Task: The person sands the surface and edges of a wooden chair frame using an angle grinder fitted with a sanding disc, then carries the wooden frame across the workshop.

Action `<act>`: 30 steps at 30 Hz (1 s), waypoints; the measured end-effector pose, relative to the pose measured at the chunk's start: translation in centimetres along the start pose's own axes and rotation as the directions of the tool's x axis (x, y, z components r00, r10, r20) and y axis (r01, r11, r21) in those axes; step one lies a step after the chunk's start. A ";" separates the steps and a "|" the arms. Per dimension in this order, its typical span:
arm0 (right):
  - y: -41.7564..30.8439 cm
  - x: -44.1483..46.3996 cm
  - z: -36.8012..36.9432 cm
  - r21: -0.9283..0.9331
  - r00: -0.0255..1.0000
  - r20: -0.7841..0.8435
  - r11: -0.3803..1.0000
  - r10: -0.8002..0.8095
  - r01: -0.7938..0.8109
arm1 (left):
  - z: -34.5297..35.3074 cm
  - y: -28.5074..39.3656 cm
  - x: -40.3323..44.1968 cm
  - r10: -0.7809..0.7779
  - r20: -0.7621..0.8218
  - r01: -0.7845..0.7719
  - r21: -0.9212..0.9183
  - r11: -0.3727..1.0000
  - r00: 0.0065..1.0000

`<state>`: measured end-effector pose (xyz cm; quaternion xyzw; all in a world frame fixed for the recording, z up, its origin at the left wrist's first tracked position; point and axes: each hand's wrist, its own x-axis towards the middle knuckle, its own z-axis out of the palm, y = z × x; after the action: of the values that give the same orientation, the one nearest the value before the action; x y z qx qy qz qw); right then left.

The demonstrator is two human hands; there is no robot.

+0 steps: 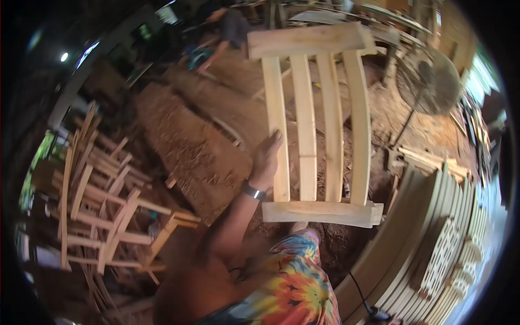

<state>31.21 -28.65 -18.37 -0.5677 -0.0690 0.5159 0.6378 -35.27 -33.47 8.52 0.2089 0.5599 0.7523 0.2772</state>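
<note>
My left hand (265, 163), with a dark band on its wrist, grips the leftmost slat of a pale wooden slatted chair back (307, 130). The fingers are partly hidden behind the slat. Several slightly curved slats run between a wide top rail (309, 41) and a narrower bottom rail (319, 213). The piece is upright in front of me, above the floor. My right hand does not show.
Wooden chair frames (108, 211) are heaped at left. A round fan (428, 80) stands at upper right. Stacked curved boards (411, 238) lie at lower right, with a cable alongside. Sawdust covers the floor (184, 146). Another person (230, 32) bends down at the back.
</note>
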 end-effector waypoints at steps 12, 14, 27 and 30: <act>7.8 -4.5 11.8 -0.250 0.983 0.151 0.966 0.104 -0.063 | -25.3 -7.2 -9.0 -0.182 -0.624 0.135 -0.121 0.983 0.760; 8.6 -5.6 13.5 -0.270 0.978 0.175 0.961 0.112 -0.062 | -30.2 -10.5 -9.7 -0.242 -0.688 0.197 -0.145 0.970 0.684; 12.5 -17.7 17.7 -0.366 0.965 0.249 0.931 0.080 0.017 | -43.0 -10.9 -7.6 -0.430 -0.684 0.291 -0.317 0.903 0.589; 12.6 -20.3 18.3 -0.398 0.960 0.268 0.917 0.077 0.038 | -47.3 -12.2 -5.8 -0.404 -0.695 0.269 -0.302 0.915 0.595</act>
<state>2.35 -33.89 -11.96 -0.6082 -0.2559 0.5720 0.4872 -58.18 -68.89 -16.72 -0.2502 0.5884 0.7481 0.1777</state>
